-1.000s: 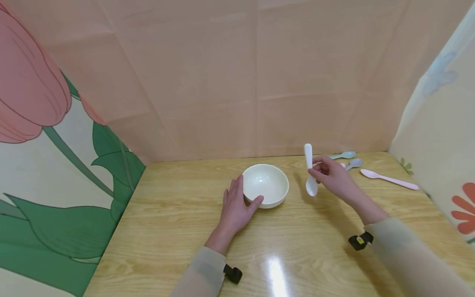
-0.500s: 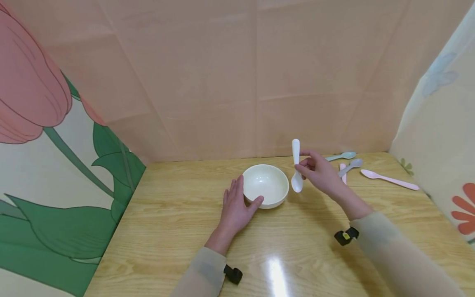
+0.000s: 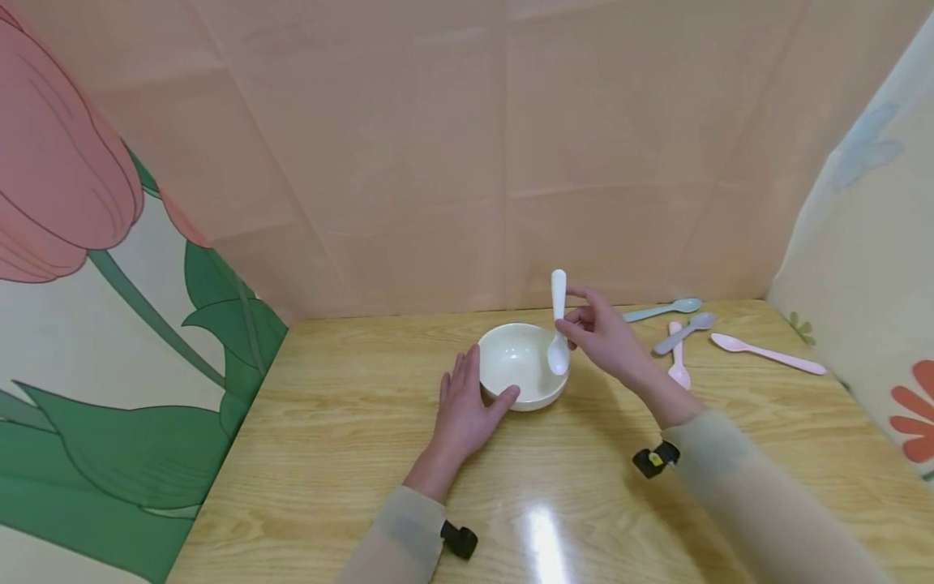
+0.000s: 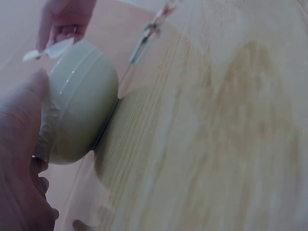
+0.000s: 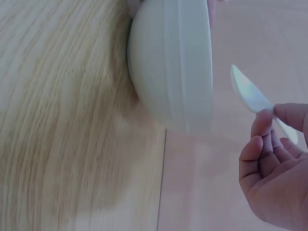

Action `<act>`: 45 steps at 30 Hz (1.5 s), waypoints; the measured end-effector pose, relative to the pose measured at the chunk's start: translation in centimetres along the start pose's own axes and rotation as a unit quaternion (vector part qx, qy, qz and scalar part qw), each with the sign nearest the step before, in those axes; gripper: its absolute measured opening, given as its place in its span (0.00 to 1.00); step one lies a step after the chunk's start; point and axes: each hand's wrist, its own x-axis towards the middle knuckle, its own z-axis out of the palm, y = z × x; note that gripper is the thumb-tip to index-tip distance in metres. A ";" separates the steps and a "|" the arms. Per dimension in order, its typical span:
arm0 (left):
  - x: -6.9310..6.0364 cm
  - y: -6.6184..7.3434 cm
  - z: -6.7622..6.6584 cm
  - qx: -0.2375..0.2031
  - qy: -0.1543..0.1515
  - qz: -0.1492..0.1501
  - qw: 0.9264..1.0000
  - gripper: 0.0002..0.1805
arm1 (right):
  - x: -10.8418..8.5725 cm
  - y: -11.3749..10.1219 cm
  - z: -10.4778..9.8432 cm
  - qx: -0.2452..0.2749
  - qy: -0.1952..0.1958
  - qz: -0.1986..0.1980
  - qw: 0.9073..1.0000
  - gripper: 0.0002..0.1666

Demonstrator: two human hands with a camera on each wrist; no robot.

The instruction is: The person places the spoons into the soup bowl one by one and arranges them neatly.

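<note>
Both hands are out over the table, apart from each other: the left hand (image 3: 463, 410) wraps the near-left side of a white bowl (image 3: 513, 361), thumb at the rim, while the right hand (image 3: 601, 339) pinches a white spoon (image 3: 558, 300) with thumb and fingers. And look at that spoon, tilted, handle up, its scoop just above the bowl's right side, clear of the rim!

Underneath, a wood-grain table (image 3: 328, 454), glossy, with a bright streak of glare (image 3: 543, 543) near the front. To the right lie a blue-green spoon (image 3: 666, 309), a grey-lavender spoon (image 3: 684, 332) across a pink spoon (image 3: 679, 373), and, farther right, another pink spoon (image 3: 769, 353).

Behind it all, a creased, peach-pink backdrop (image 3: 409, 162)! On the left, a big printed tulip (image 3: 66, 138) with green leaves (image 3: 117, 454); on the right, a pale panel (image 3: 868, 284) with a red flower (image 3: 914, 412). The left wrist view is hazy; its far colourful shapes are probably the spoons.
</note>
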 end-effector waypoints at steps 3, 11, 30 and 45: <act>0.0 0.0 0.0 0.000 0.000 0.002 1.000 0.60 | 0.2 0.0 0.7 -0.003 -0.005 -0.005 1.000 0.39; 0.0 -0.1 0.0 -0.001 0.003 0.002 1.000 0.59 | 0.8 0.1 2.8 -0.005 -0.024 -0.029 0.999 0.37; 0.1 -0.3 0.2 0.017 0.006 0.007 1.000 0.61 | 1.2 0.2 6.3 -0.057 -0.054 -0.002 0.997 0.41; 0.0 -0.1 0.1 0.020 0.001 0.004 1.000 0.60 | 1.8 -0.1 7.4 -0.106 -0.114 0.024 0.988 0.42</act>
